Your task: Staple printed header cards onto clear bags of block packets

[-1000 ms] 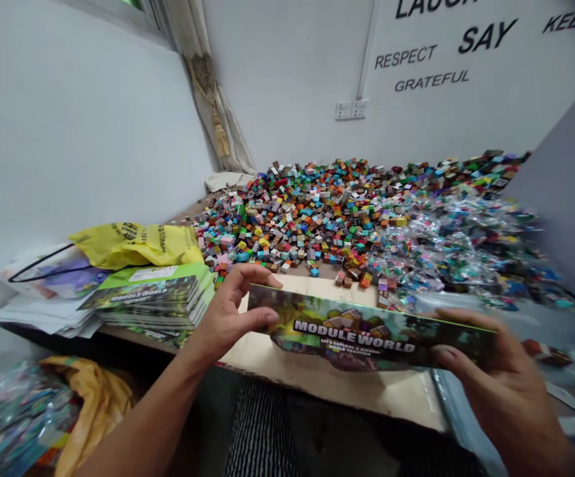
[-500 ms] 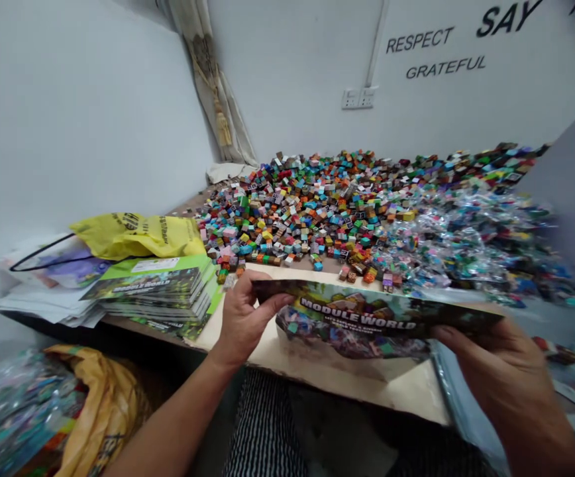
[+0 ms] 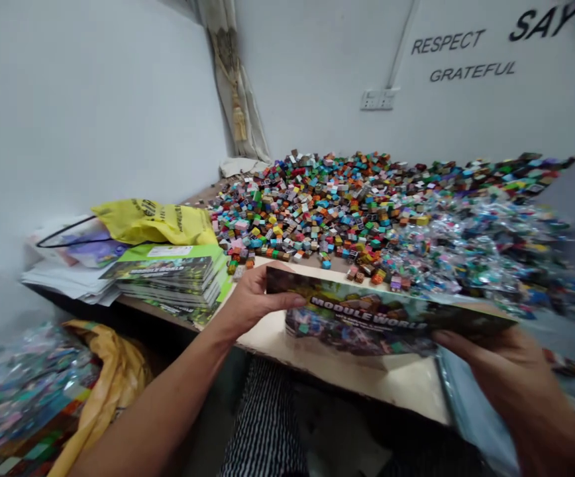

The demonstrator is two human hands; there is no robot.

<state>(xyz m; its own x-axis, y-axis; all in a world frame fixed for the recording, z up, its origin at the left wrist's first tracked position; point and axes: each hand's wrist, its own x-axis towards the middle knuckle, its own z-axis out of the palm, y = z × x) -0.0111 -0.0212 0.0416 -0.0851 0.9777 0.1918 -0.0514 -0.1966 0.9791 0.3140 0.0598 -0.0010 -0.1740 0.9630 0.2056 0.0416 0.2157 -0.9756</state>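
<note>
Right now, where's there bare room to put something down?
On the pale board: its front strip looks bare, below the printed card, left of the bluish plastic. Crowded: loose blocks and clear packets behind; stacked booklets and a yellow bag left.

One long printed "MODULE WORLD" piece (image 3: 367, 310) is noted: dark green-brown ground, pale lettering slightly blurred, multicoloured brick shapes seen on the lower part. It is gripped at both ends, printed face turned to the camera, right end lower in view. It is held over the pale board (image 3: 407, 389), right end extended past the board's right edge.
</note>
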